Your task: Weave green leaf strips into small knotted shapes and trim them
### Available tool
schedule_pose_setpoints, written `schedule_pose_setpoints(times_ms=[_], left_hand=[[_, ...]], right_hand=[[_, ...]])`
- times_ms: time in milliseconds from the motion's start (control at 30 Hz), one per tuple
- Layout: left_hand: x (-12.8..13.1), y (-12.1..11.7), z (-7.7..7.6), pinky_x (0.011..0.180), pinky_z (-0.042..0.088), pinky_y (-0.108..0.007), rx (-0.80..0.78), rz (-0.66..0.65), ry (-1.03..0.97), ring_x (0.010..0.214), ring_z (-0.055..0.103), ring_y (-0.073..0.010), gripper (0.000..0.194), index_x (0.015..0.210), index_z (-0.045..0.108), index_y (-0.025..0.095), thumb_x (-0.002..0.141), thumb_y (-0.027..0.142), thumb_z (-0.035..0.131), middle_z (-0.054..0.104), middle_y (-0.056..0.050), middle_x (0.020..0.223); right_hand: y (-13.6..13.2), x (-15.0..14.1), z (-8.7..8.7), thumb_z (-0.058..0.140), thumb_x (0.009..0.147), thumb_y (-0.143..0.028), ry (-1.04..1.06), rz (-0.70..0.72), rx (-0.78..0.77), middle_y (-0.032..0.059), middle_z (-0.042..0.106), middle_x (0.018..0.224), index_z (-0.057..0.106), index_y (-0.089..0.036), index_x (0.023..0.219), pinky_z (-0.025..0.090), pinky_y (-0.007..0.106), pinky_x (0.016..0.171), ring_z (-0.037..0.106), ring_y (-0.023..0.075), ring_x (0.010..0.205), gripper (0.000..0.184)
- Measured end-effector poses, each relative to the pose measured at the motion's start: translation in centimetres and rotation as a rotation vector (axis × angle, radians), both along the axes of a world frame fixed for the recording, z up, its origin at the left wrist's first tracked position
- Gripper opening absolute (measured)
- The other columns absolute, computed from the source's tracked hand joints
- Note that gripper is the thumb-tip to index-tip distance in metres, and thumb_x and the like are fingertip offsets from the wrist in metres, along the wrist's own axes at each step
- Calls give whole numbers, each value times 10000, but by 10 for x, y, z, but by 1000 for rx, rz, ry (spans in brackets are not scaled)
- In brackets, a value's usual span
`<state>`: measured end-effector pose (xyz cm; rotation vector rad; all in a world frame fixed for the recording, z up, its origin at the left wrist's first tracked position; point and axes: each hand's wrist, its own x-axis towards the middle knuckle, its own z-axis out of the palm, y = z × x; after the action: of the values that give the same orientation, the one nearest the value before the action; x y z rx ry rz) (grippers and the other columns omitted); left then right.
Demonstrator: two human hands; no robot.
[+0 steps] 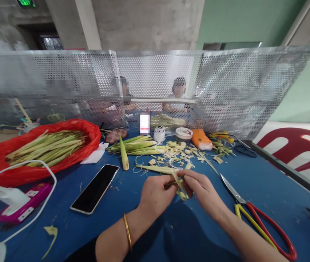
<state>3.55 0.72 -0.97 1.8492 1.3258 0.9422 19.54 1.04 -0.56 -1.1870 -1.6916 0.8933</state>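
Over the blue table, my left hand (156,193) and my right hand (201,187) meet, fingers bent and pinched together. Between them they hold a pale green leaf strip (181,191), looped or folded; the fingers hide part of it. Just beyond the fingertips lies a long pale stalk piece (155,168) with white thread near it. Cut leaf scraps (175,150) are scattered farther back. To the right of my right hand lie large scissors (241,200) with one red and one yellow handle.
A red plastic bag (62,171) of leaves, a phone (95,189) and a purple power strip (25,203) lie left. Behind are a leaf bundle (137,145), thread spool (159,134), tape roll (183,133) and orange packet (202,139). A perforated metal screen (155,72) separates me from two people.
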Motion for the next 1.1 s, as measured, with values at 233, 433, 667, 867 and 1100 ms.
schedule_pose_setpoints(times_ms=[233,433,667,867,1100], left_hand=[[3,-4,2,520,338,-224,-75,-111,73,552,534,-154,222,749,770,208,757,258,554,635,-2,561],[3,-6,3,557,403,-228,-281,-316,-99,555,589,-149,224,724,743,200,755,222,522,686,-11,649],[3,-2,12,575,442,-222,-623,-311,-461,508,562,-97,244,789,706,137,754,359,610,688,-47,703],[-3,7,3,403,308,-153,-864,-304,-681,487,540,-60,354,1004,673,142,699,320,656,707,-82,860],[-1,8,-5,386,302,-169,-991,-262,-699,432,544,-76,499,1080,616,176,773,569,601,712,-70,799]], right_hand=[[4,5,5,642,786,-364,3,-45,66,-44,499,517,566,-206,592,314,231,454,419,112,490,261],[5,9,11,560,885,-465,350,-176,9,-60,521,468,482,-220,655,430,239,503,526,118,452,345],[9,8,10,593,854,-495,502,-224,69,21,714,722,557,-217,859,517,311,685,672,188,707,281],[6,5,9,587,847,-512,409,-97,49,35,722,748,573,-218,882,506,308,727,666,191,743,297],[-1,3,10,560,879,-461,481,137,-3,24,681,762,580,-225,892,502,324,770,651,201,809,238]])
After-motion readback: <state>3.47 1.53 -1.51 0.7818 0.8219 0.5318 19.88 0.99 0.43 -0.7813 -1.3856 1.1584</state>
